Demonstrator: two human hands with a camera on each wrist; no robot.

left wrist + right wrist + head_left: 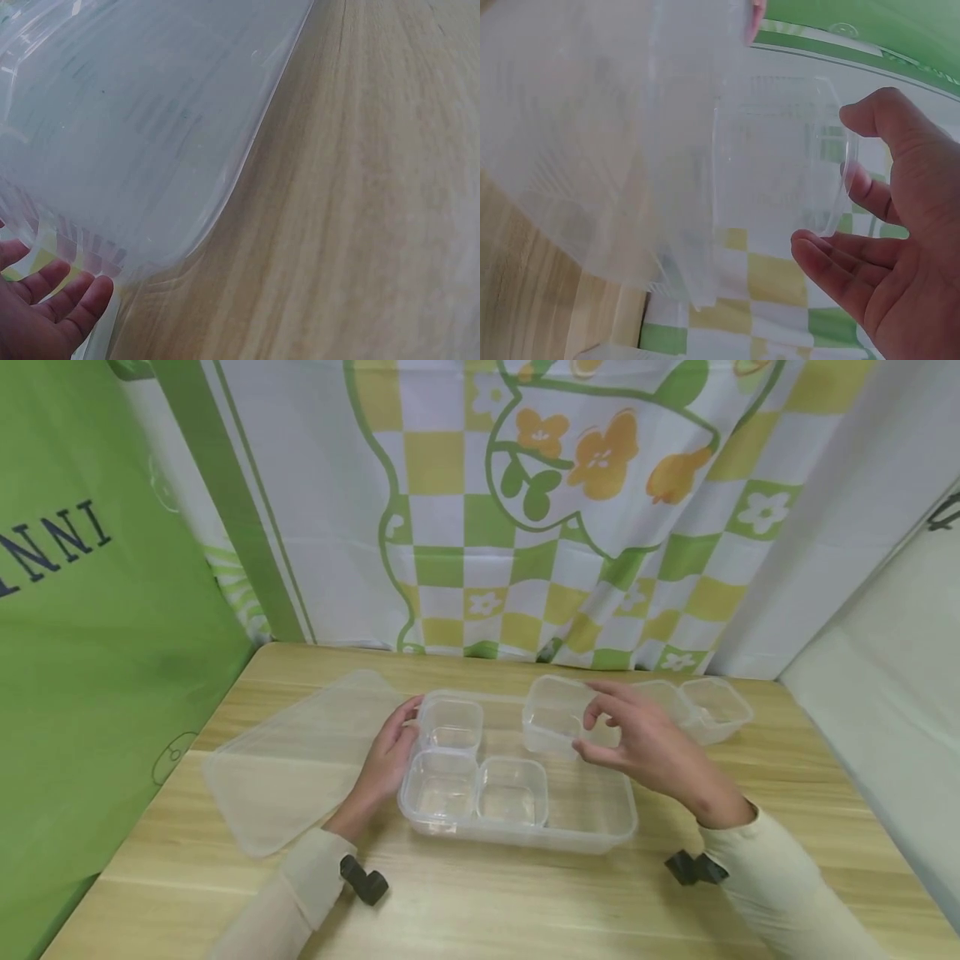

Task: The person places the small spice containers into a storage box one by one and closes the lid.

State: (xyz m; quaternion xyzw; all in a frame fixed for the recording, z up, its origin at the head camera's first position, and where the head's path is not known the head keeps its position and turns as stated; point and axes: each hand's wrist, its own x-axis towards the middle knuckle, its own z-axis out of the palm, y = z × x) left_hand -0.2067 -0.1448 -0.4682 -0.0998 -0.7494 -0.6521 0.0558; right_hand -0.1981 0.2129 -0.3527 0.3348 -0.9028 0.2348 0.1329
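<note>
A large clear plastic box (592, 839) stands on the table. Three small square tubs sit inside: one at the back left (451, 727), one at the front left (442, 787), and one at the front middle (513, 792). My right hand (645, 739) pinches the right rim of another small clear tub (553, 714) between thumb and fingers. In the right wrist view that tub (780, 157) sticks up past the large box's rim. My left hand (388, 752) rests at the box's left side; in the left wrist view its extended fingers (86, 304) lie along the outer wall.
A translucent flat lid (292, 777) lies left of the box. Two more small clear tubs stand at the back right, one of them (716, 703) nearer the table's end. A patterned curtain (487, 527) hangs behind the wooden table (525, 902), with green cloth (97, 652) at left.
</note>
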